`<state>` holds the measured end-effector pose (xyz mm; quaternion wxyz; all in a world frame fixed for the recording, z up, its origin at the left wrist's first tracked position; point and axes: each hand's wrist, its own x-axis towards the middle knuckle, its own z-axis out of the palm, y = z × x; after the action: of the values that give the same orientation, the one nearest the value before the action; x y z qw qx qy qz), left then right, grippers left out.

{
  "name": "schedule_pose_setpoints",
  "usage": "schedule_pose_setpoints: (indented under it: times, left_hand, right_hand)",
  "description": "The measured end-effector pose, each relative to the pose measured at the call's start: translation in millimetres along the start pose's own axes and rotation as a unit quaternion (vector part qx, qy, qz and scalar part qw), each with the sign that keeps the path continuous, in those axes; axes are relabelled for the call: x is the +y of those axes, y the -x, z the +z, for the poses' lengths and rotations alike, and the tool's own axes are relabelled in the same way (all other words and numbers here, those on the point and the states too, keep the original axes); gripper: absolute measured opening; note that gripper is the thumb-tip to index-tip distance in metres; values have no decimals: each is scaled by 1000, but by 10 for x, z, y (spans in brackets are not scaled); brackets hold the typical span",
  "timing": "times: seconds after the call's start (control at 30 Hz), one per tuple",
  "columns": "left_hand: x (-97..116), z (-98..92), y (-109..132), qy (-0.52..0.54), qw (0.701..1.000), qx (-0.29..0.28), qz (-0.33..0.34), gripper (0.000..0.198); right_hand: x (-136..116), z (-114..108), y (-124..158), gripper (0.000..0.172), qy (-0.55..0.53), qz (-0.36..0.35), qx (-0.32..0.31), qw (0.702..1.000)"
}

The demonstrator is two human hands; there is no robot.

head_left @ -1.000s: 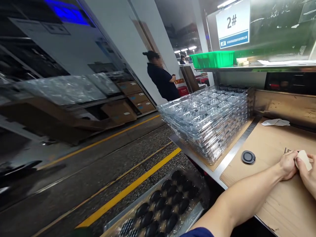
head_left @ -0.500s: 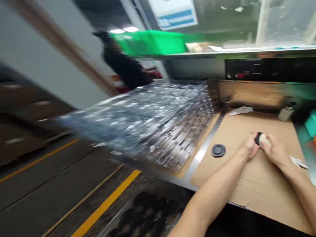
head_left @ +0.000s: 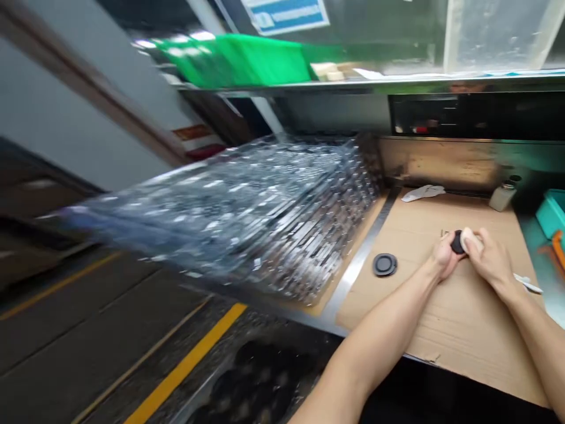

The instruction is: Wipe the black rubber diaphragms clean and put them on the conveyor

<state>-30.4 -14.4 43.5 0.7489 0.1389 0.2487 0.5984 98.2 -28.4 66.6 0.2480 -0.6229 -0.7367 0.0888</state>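
Note:
My left hand point(head_left: 445, 257) holds a small round black part point(head_left: 458, 242) above the cardboard sheet point(head_left: 477, 330). Pressed against that part's right side is a pale, cream-coloured pad point(head_left: 468, 238), gripped in the fingers of my right hand point(head_left: 488, 259). The two hands nearly touch. A dark round disc with a ringed face point(head_left: 385, 265) lies flat on the cardboard, left of my left hand.
Stacked clear plastic trays point(head_left: 265, 206) fill the bench's left side. At the back are a white cloth point(head_left: 424, 192) and a small bottle point(head_left: 502, 195). A teal bin point(head_left: 552, 213) stands right. A green bin point(head_left: 265, 62) sits on the shelf. Black parts point(head_left: 260, 377) lie below.
The camera view has shifted, and the person in dark clothing behind the trays is no longer seen. The black part now shows more of its round face between my hands.

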Motion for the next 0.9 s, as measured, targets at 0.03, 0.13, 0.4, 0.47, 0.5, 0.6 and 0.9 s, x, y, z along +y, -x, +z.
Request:
schedule_pose_setpoints:
  times: [0.03, 0.13, 0.4, 0.47, 0.5, 0.6, 0.9]
  left_hand:
    - [9, -6, -17, 7, 1000, 1, -4, 39]
    - [42, -40, -53, 14, 1000, 1, -14, 47]
    - [65, -69, -53, 36, 998, 10, -44, 44]
    - [78, -65, -40, 39, 998, 19, -45, 42]
    - [86, -64, -34, 40, 998, 22, -43, 42]
    - [109, -65, -20, 25, 998, 15, -50, 42]
    - [205, -122, 3, 3, 997, 1, -76, 42]
  right_hand:
    - [21, 5, -17, 41, 25, 15, 3, 1000]
    - [29, 3, -35, 48, 64, 2, -30, 997]
    - [-113, -26, -29, 57, 125, 34, -28, 991]
    - [-158, -10, -20, 55, 124, 54, -26, 991]
    - [-180, 0, -12, 55, 124, 69, -22, 990]
    - [-228, 33, 11, 53, 115, 59, -38, 991]
    - [217, -215, -152, 49, 45, 109, 72, 990]
